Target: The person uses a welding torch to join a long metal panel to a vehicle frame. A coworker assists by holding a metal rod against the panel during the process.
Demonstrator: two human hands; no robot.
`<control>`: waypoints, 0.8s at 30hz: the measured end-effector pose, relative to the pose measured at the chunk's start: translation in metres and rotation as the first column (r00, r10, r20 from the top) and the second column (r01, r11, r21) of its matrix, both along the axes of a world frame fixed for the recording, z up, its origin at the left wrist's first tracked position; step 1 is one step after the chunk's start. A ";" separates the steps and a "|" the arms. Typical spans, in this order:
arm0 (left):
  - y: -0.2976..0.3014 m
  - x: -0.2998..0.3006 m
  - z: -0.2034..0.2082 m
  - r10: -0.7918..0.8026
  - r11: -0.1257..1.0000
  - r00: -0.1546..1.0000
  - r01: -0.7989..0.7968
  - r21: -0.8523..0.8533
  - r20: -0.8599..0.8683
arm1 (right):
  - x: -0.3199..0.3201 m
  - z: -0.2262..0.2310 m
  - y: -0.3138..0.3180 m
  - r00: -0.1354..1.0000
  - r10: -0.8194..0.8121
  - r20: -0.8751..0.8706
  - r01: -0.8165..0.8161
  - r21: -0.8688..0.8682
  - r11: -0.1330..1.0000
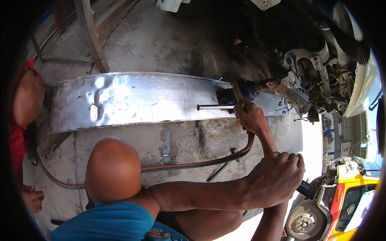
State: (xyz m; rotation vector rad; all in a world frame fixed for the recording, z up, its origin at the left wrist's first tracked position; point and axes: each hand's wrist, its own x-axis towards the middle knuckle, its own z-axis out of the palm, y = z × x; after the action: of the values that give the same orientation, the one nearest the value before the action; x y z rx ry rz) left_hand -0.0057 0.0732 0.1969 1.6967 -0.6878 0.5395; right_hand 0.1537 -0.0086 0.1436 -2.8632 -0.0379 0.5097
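My right hand (252, 115) is closed round a brass-coloured cutting torch (237, 91), and a small bluish flame (220, 78) shows near its tip. Red and green hoses (193, 164) run from the torch to the left across the floor. Beside my fingers a chrome rod (215, 107) points left; I cannot tell whether it is gripped. Just beyond lies a blue hydraulic jack (241, 94) against a vehicle's underside parts (289, 88). My left hand (277, 176) crosses over my right forearm, its fist closed on a black cylindrical handle (307, 189).
A long, dented silver metal panel (157, 96) lies under the jack. At left sit a co-worker's knee (28, 98) and hand (32, 199). A metal stand leg (90, 36) rises behind. A dark rod (219, 170) lies on the concrete. A yellow-and-red vehicle (341, 201) stands right.
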 end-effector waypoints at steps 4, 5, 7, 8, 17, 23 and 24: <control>0.041 0.075 -0.038 0.226 0.974 0.945 -0.211 0.087 -0.238 | -0.002 -0.004 -0.028 0.814 0.471 0.340 -0.434 -0.185 0.882; 0.053 0.091 -0.047 0.241 0.971 0.909 -0.229 0.076 -0.341 | 0.009 -0.006 -0.037 0.847 0.422 0.324 -0.427 -0.061 0.902; 0.071 0.117 -0.065 0.093 0.994 0.818 -0.110 0.005 -0.568 | 0.016 0.000 -0.046 0.923 0.301 0.240 -0.305 -0.024 0.952; 0.082 0.129 -0.078 0.082 0.991 0.812 -0.125 -0.035 -0.577 | 0.022 0.007 -0.022 0.951 0.255 0.175 -0.239 -0.105 0.965; 0.098 0.176 -0.132 -0.137 0.917 0.667 -0.195 -0.348 -0.733 | 0.042 0.049 0.088 0.946 -0.255 -0.199 0.208 -0.231 0.951; 0.084 0.194 -0.135 -0.391 0.793 0.605 -0.160 -0.588 -0.693 | 0.064 0.050 0.066 0.934 0.225 -0.278 -0.341 -0.504 0.793; 0.088 0.197 -0.134 -0.443 0.760 0.598 -0.145 -0.633 -0.669 | 0.068 0.049 0.064 0.902 0.309 -0.301 -0.427 -0.531 0.731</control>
State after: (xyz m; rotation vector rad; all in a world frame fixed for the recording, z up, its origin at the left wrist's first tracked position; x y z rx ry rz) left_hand 0.1908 0.1617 0.0625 1.0093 0.0470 -0.1697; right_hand 0.2222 0.0557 0.1928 -3.4043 -0.5232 1.0440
